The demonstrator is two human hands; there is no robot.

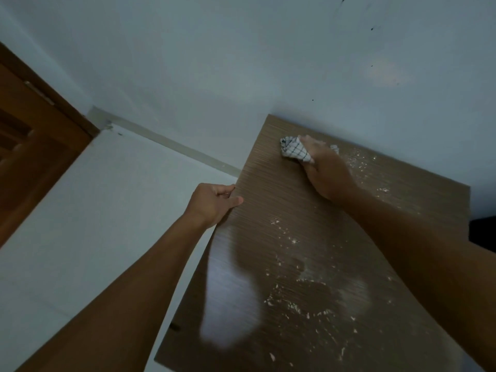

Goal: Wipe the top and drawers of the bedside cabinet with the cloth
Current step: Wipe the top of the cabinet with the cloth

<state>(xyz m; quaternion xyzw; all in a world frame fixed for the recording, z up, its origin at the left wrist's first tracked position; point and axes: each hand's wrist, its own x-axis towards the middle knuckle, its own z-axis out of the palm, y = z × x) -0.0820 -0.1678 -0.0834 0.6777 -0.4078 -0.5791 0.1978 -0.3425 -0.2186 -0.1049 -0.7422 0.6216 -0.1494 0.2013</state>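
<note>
The brown wood-grain top of the bedside cabinet (290,210) fills the lower right, strewn with white dust and crumbs. My right hand (326,170) grips a bunched white cloth with a dark check pattern (294,151) and presses it on the top near the far left corner, close to the wall. My left hand (212,201) holds the cabinet's left edge, its thumb lying on the top and its fingers curled over the side. The drawers are out of view.
A pale wall (241,63) runs behind the cabinet. A white floor (94,210) with a skirting strip (174,146) lies to the left. A brown wooden door (29,146) stands at the far left. Something dark (483,229) sits past the cabinet's right edge.
</note>
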